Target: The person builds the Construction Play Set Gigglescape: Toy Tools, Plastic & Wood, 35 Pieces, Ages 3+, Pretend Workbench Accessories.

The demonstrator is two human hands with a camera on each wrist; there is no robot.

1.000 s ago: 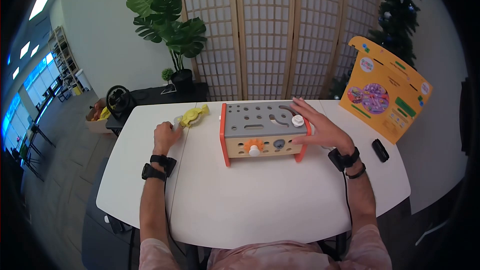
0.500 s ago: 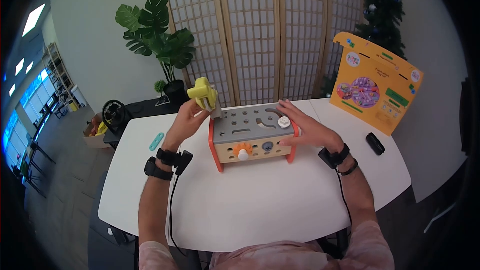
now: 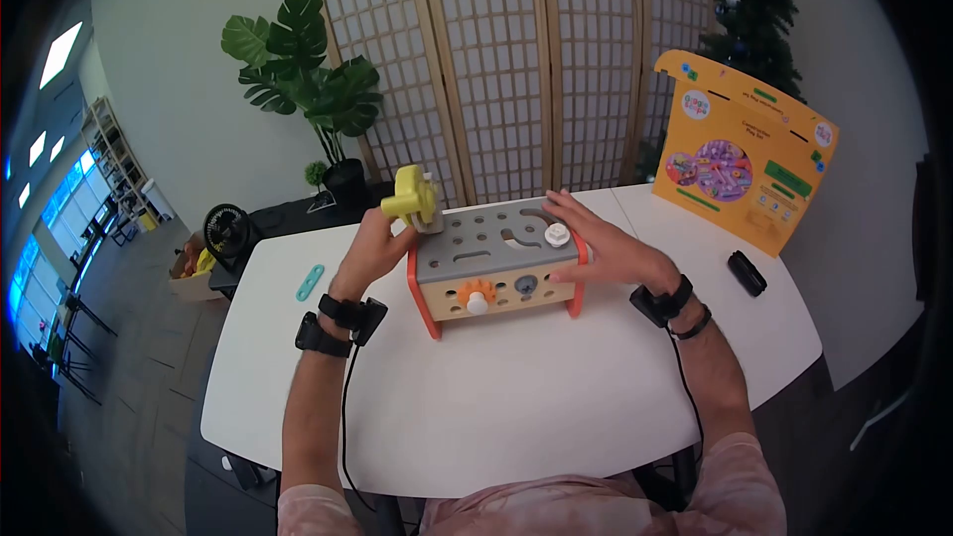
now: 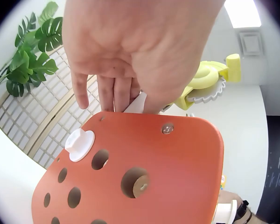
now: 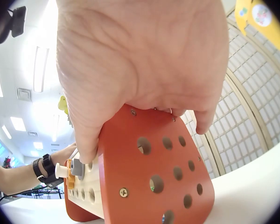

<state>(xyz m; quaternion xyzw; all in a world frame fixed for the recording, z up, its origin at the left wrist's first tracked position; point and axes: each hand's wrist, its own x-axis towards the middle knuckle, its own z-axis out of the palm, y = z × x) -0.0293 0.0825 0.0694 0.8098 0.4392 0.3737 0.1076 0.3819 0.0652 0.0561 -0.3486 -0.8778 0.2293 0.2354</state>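
A toy workbench (image 3: 486, 256) with a grey holed top, wooden front and red end panels (image 4: 172, 154) stands on the table. My left hand (image 3: 372, 256) is at its left end, holding a yellow toy circular saw (image 3: 411, 197) by its light grey part. The saw's grey toothed blade (image 4: 206, 93) shows in the left wrist view. At the other end, my right hand (image 3: 617, 256) grips the workbench, thumb on the front and fingers over the top. Near that hand a white bolt (image 3: 557, 235) sits in the top. An orange gear (image 3: 476, 295) is on the front.
A teal strip with holes (image 3: 311, 282) lies on the white table (image 3: 526, 407) at the left. To the right are a black case (image 3: 747, 274) and an upright orange box (image 3: 745, 154). A cable (image 3: 345, 417) trails from each wrist camera.
My left hand has picked up the yellow saw from the table and brought it right, to the workbench's left end. The teal strip has come into view. My right hand stays on the workbench.
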